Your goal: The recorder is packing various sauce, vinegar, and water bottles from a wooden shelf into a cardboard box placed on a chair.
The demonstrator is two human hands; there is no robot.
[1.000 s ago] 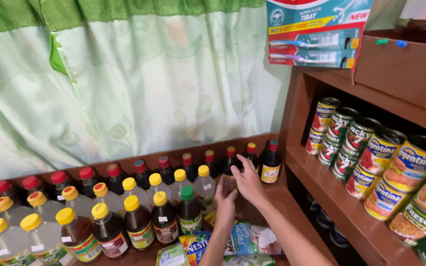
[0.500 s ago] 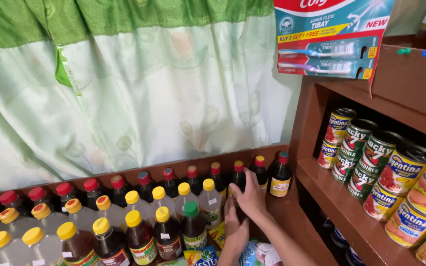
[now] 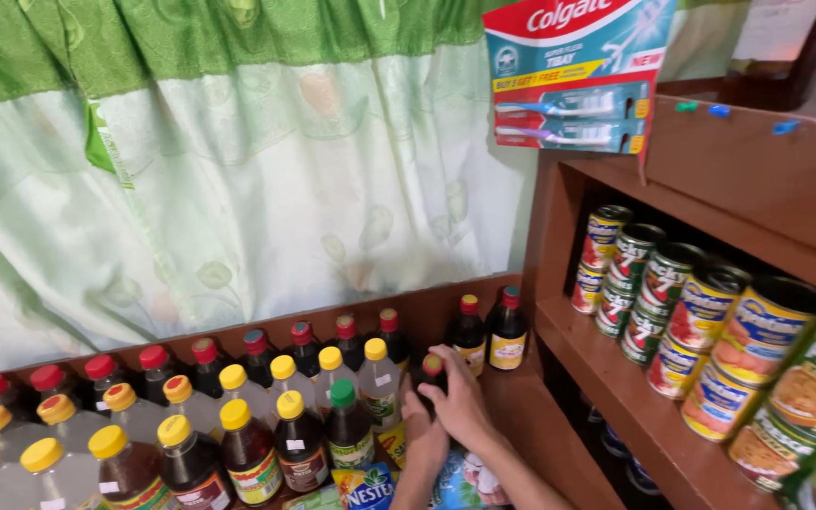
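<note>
Both of my hands are closed around one dark bottle with a red and yellow cap (image 3: 433, 366) at the right end of the bottle rows. My right hand (image 3: 465, 401) wraps the bottle from the right, and my left hand (image 3: 422, 436) grips it lower down from the left. The bottle stands upright among rows of dark sauce bottles and clear bottles with yellow caps (image 3: 285, 406). Two more dark bottles (image 3: 488, 331) stand just behind it by the shelf post.
A wooden shelf unit (image 3: 616, 378) on the right holds rows of tin cans (image 3: 691, 302). A toothbrush pack (image 3: 573, 76) hangs from its top. A green and white curtain (image 3: 238, 189) hangs behind the bottles. Snack packets (image 3: 370, 486) lie in front.
The view has tilted and shifted. My hands have dropped from the red-capped bottles in the back row and closed on one dark bottle nearer the front.
</note>
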